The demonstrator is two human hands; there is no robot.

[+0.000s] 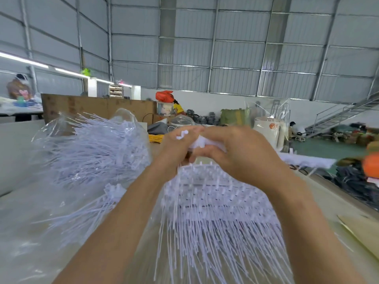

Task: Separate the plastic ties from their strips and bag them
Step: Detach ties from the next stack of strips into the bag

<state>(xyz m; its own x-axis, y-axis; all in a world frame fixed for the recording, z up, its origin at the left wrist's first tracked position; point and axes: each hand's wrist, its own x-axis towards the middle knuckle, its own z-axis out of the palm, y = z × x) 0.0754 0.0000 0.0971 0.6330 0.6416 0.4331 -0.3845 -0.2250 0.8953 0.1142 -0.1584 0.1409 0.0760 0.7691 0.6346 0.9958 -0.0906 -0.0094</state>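
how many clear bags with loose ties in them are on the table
1: the clear plastic bag lies left of the left hand, stuffed with white ties. More may be hidden behind the arms or outside the view.

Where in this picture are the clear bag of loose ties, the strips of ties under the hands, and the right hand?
clear bag of loose ties (92,148), head view, on the ties inside it
strips of ties (209,197), head view, on the rows of heads
right hand (235,148), head view, on its back

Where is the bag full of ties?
In the head view, the clear bag of ties lies on the table, left of both hands.
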